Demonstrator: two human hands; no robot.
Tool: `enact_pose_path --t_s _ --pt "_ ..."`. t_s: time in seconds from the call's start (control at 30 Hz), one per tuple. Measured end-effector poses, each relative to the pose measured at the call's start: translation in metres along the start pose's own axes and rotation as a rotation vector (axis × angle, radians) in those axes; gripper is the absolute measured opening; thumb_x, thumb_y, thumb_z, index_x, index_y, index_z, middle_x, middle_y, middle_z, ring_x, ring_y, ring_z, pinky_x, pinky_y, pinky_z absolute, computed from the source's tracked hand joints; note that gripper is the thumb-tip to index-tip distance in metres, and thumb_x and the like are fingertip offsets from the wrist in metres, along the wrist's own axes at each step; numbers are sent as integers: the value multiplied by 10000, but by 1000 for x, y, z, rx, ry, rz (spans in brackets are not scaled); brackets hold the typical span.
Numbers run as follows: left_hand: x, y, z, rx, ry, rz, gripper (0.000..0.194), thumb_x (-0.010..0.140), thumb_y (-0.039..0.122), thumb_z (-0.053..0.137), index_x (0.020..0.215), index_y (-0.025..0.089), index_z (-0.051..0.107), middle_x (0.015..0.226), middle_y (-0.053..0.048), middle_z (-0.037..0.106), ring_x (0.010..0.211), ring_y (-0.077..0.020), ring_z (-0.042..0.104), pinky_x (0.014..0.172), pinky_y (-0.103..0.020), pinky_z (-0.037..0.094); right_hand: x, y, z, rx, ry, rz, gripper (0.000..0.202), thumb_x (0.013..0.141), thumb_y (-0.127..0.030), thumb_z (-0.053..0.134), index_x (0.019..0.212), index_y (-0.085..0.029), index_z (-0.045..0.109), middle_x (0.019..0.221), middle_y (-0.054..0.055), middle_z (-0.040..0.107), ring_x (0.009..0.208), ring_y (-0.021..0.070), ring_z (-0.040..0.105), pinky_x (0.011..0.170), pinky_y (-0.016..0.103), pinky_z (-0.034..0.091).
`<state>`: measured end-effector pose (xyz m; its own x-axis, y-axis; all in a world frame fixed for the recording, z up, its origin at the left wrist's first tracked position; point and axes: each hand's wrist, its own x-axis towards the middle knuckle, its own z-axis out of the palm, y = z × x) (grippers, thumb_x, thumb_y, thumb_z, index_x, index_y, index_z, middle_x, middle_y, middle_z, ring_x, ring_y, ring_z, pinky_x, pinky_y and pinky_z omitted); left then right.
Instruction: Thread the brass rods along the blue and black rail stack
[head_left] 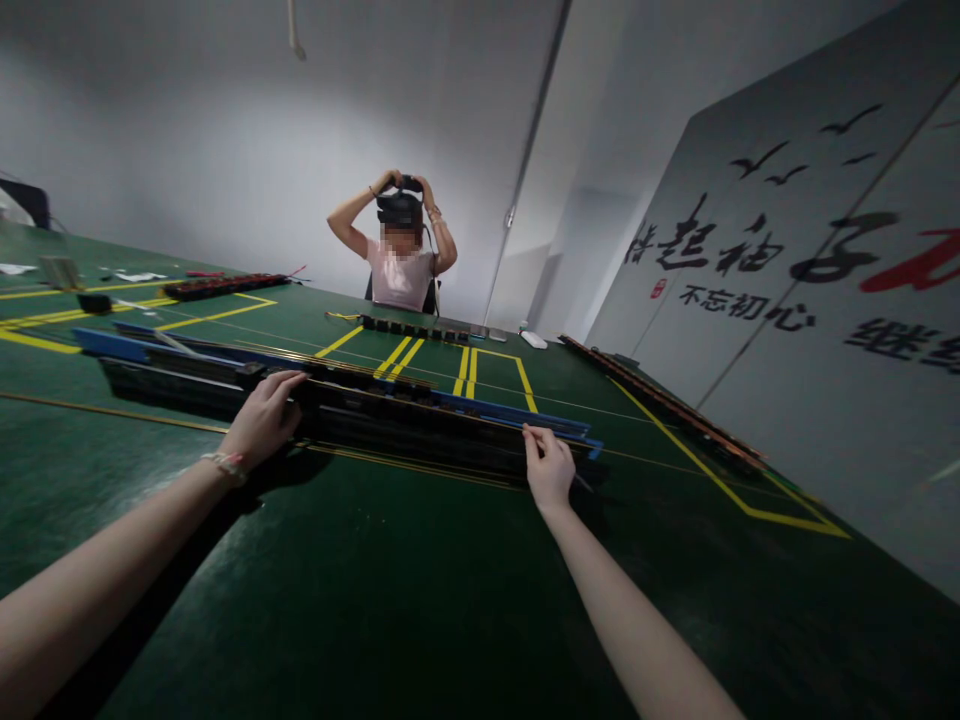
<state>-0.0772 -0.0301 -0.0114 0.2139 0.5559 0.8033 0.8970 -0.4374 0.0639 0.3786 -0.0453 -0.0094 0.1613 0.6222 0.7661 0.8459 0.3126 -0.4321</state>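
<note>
While the right hand (pixel 550 465) is pinching fingers together on a strip (pixel 412 403) along the rail (pixel 405 432) on the bench (pixel 420 600), the left hand (pixel 262 418) is touching it, grip unclear, likely aligning, next move calling for level ends.

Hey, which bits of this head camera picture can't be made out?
All in the head view:
Left hand: palm hidden behind the back of the hand.
Right hand: exactly what it pinches is too small and dark.
Long black bar: far side hidden by its near face.
Red wall character: cut off by the right edge.
Far row of black blocks: details too small.
</note>
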Motion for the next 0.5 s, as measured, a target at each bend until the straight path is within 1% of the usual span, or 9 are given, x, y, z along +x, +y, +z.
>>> enact_pose_path --t_s 0.2,0.37,0.5 --pt "-2 -3 2 104 -48 -33 467 881 267 374 1322 120 421 1284 -144 480 1185 -263 449 1015 -411 390 0 0 2 2 19 -33 327 933 -454 422 909 -217 647 927 37 735 820 178 628 822 325 425" --pt "0 0 1 143 -96 -79 480 863 287 369 1306 114 441 1267 -164 485 1159 -294 447 966 -441 396 1 0 3 6 16 -33 321 933 -442 421 924 -220 653 927 45 731 827 192 620 816 342 432" --pt "1 -1 2 154 -100 -98 474 857 303 361 1284 116 446 1253 -163 484 1162 -297 438 956 -436 397 1 -2 3 2 20 -36 303 930 -420 425 921 -224 655 913 49 730 818 192 623 820 348 437"
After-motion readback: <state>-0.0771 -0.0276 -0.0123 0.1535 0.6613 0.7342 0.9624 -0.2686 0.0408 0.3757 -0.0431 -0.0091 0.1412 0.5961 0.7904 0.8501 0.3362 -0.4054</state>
